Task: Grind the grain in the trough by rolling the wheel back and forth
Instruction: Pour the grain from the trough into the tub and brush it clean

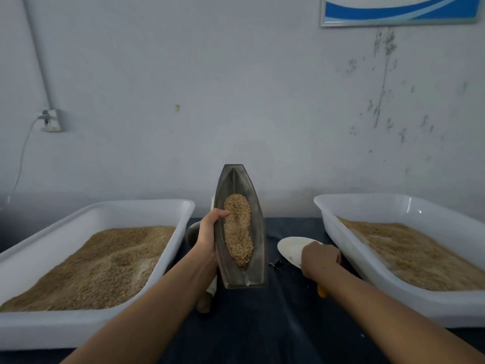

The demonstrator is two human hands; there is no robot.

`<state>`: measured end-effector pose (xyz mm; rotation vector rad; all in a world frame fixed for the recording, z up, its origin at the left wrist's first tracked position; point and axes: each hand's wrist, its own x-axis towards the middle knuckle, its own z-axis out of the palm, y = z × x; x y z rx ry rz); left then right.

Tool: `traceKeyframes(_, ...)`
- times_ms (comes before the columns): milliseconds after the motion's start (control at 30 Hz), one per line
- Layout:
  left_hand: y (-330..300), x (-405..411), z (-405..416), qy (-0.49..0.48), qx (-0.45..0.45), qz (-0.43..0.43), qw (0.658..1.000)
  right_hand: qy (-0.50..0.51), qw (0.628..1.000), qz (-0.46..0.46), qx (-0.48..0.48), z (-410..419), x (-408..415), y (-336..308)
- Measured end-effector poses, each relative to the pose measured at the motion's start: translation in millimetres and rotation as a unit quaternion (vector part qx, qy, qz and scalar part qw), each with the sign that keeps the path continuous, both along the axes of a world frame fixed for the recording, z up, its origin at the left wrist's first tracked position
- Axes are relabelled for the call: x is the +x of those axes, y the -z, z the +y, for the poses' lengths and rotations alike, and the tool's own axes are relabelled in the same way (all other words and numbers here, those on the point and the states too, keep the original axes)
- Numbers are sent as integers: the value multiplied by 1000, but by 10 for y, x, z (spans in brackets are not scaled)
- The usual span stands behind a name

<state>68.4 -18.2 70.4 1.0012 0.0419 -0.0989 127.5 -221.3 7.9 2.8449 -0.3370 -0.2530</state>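
A dark metal boat-shaped trough [258,258] stands in the middle of the table with a strip of tan grain [238,229] lying along its groove. My left hand [208,235] grips the trough's left rim, thumb hooked over the edge onto the grain. My right hand [320,258] is curled around a white scoop [291,249] to the right of the trough; a yellow handle end [322,291] pokes out below the wrist. A grey round metal object, perhaps the wheel [193,233], is partly hidden behind my left hand.
A white tub [147,206] heaped with grain sits at the left and a second white tub [367,203] with grain at the right. A dark blue cloth [262,324] covers the table. A wall with a socket [52,119] stands behind.
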Motion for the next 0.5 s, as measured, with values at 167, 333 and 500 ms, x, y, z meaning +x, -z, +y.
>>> traceKeyframes(167,-140,-26,147,-17,-2,-16,1000,-45,997,-64,26,68,-69,-266)
traceKeyframes(333,-343,-15,406,-70,11,-34,997,-140,970,-133,149,385,-137,-857)
traceKeyframes(500,-448,19,787,-108,12,-52,993,-171,888,-191,382,955,-116,-1346)
